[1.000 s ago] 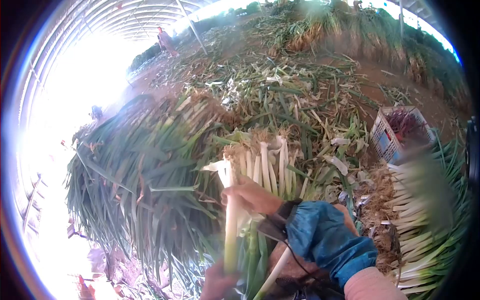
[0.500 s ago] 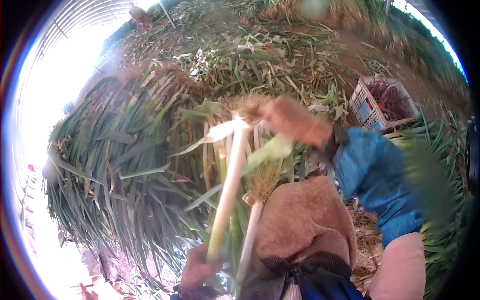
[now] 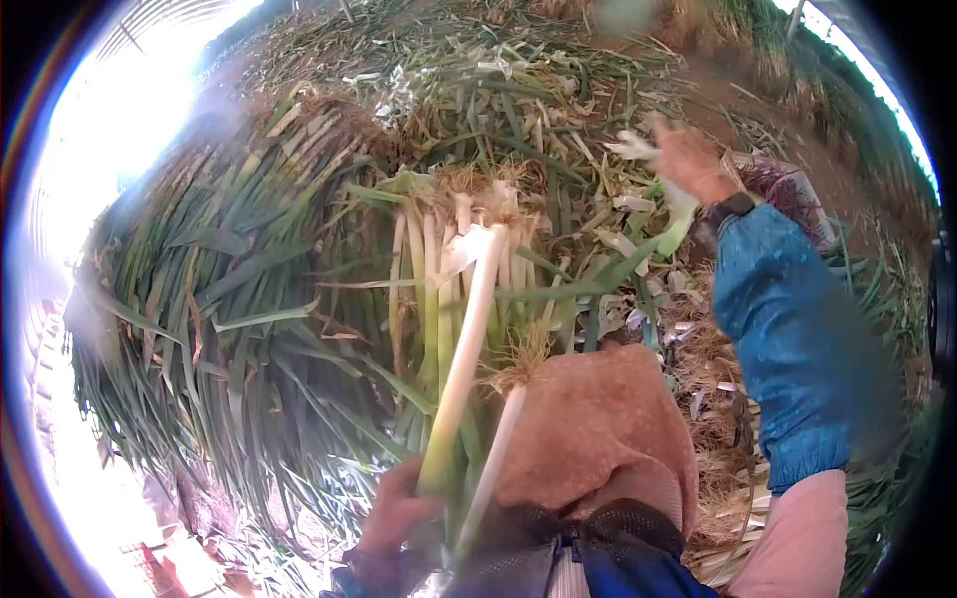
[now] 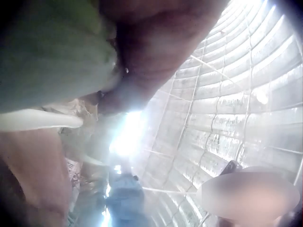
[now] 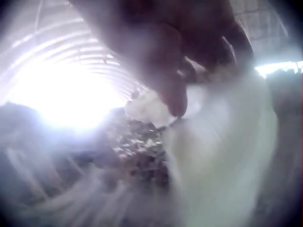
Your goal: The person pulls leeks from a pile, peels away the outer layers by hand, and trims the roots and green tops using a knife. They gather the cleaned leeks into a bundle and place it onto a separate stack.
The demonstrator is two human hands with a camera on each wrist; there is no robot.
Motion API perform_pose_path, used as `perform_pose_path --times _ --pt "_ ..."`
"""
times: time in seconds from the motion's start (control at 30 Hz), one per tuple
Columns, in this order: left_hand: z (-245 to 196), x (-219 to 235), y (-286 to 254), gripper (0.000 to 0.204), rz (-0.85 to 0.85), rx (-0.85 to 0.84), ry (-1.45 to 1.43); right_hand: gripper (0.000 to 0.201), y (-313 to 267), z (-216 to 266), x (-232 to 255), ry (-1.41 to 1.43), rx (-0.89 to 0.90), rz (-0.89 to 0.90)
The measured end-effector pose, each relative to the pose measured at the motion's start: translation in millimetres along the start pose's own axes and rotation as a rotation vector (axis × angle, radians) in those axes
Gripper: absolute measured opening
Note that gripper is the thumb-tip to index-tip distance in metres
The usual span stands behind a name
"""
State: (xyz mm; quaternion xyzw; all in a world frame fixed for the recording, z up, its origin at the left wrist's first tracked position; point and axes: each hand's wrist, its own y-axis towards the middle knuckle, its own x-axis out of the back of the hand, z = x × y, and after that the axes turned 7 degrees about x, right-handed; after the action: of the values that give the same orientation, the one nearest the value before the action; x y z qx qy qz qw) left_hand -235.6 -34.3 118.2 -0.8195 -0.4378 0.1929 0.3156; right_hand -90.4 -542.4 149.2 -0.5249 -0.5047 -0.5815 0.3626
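Observation:
Low in the head view, my left hand [image 3: 397, 513] grips a thick leek [image 3: 464, 369] by its green part, the white shank slanting up and away from me. That stalk fills the upper left of the left wrist view, beside the palm. My right hand [image 3: 691, 164] is out at the upper right and pinches a stripped outer leaf [image 3: 681, 221], pale at one end and green at the other. In the right wrist view this leaf [image 5: 222, 151] hangs blurred from the fingers. A second leek [image 3: 493, 463] with bushy roots leans by my knee.
Several white leeks [image 3: 518, 264] lie side by side ahead. A big heap of leafy leeks [image 3: 239, 269] stands at left. Stripped leaves [image 3: 558, 130] litter the ground beyond. On the right are a white crate [image 3: 819, 214] and root trimmings [image 3: 720, 458].
My right hand has gone from the leek's shank, past its root end, out to the upper right, carrying a peeled leaf. My left hand keeps its hold low on the leek. The view has tilted down.

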Motion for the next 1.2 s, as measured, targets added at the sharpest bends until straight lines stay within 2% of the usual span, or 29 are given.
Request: perform_pose_path --times 0.07,0.13,0.17,0.23,0.27,0.3,0.33,0.4,0.43,0.47,0.5,0.53,0.57,0.63,0.67,0.73,0.77,0.83,0.87,0.9,0.93,0.97,1.0,1.03,1.1,1.13,1.17,1.2 --pt "-2 -8 6 0.049 -0.008 -0.039 0.024 0.078 -1 32 -13 0.277 0.296 -0.107" --pt "-15 -22 3 0.053 -0.058 -0.045 0.130 0.077 -8 86 -5 0.604 0.424 0.028" --pt "-4 -17 8 0.050 0.008 -0.013 0.144 0.072 -10 110 2 0.576 0.472 0.285" --pt "-26 -30 -1 0.050 0.039 0.058 0.102 0.062 -13 142 12 0.484 0.558 0.786" --pt "-32 -34 -4 0.049 0.059 0.092 0.080 0.056 -17 145 8 0.469 0.608 0.772" --pt "-4 -25 3 0.049 0.067 -0.008 0.181 0.051 -21 144 5 0.451 0.654 0.758" --pt "6 -23 8 0.049 0.064 -0.035 0.200 0.046 -26 145 0 0.431 0.699 0.743" --pt "16 -27 13 0.049 0.064 -0.090 0.233 0.031 -37 148 -8 0.220 0.692 0.542" --pt "13 -30 13 0.052 0.026 -0.012 0.282 0.027 -42 149 -10 0.108 0.680 0.439" --pt "15 -31 18 0.052 0.046 -0.080 0.313 0.022 -46 149 -14 0.000 0.667 0.336" --pt "20 -30 24 0.053 0.065 -0.149 0.347 0.013 -41 141 -26 -0.058 0.748 0.271" --pt "22 -30 28 0.054 0.084 -0.221 0.384 0.011 -35 132 -30 -0.106 0.736 0.119" --pt "23 -32 28 0.055 0.091 -0.194 0.325 0.010 -26 120 -35 -0.153 0.720 -0.036" --pt "48 -32 30 0.055 0.154 -0.225 0.277 0.010 16 64 -46 -0.256 0.614 -0.201" --pt "59 -30 34 0.055 0.169 -0.246 0.244 0.011 45 23 -11 -0.165 0.243 -0.027" --pt "72 -30 39 0.055 0.123 -0.266 0.259 0.025 59 2 -11 -0.523 0.295 -0.220" --pt "72 -32 40 0.056 0.103 -0.282 0.271 0.030 59 18 -8 -0.450 0.380 -0.247" --pt "69 -36 43 0.055 0.063 -0.298 0.297 0.042 45 86 3 -0.302 0.534 -0.303" --pt "68 -39 44 0.055 0.044 -0.306 0.315 0.050 39 127 -2 -0.131 0.580 -0.230" --pt "70 -40 47 0.057 0.040 -0.323 0.326 0.053 28 166 -11 0.036 0.687 -0.236" --pt "75 -39 50 0.060 0.036 -0.338 0.341 0.051 19 209 -13 0.213 0.685 0.099" --pt "78 -39 51 0.063 0.034 -0.351 0.357 0.045 5 243 -37 0.408 0.847 0.033" --pt "77 -40 49 0.066 0.021 -0.269 0.359 0.042 -12 280 -67 0.429 1.011 -0.150" --pt "72 -41 46 0.070 0.009 -0.191 0.363 0.041 -32 311 -50 0.330 1.017 0.003" --pt "70 -43 47 0.078 0.029 -0.104 0.401 0.040 -53 354 -84 0.391 1.046 -0.080" --pt "73 -44 47 0.083 0.063 -0.096 0.440 0.036 -64 375 -119 0.432 0.997 -0.332" --pt "72 -44 51 0.088 0.100 -0.092 0.482 0.026 -71 382 -132 0.338 0.979 -0.331" --pt "65 -44 55 0.083 0.103 -0.085 0.498 0.022 -80 387 -155 0.256 0.989 -0.328"
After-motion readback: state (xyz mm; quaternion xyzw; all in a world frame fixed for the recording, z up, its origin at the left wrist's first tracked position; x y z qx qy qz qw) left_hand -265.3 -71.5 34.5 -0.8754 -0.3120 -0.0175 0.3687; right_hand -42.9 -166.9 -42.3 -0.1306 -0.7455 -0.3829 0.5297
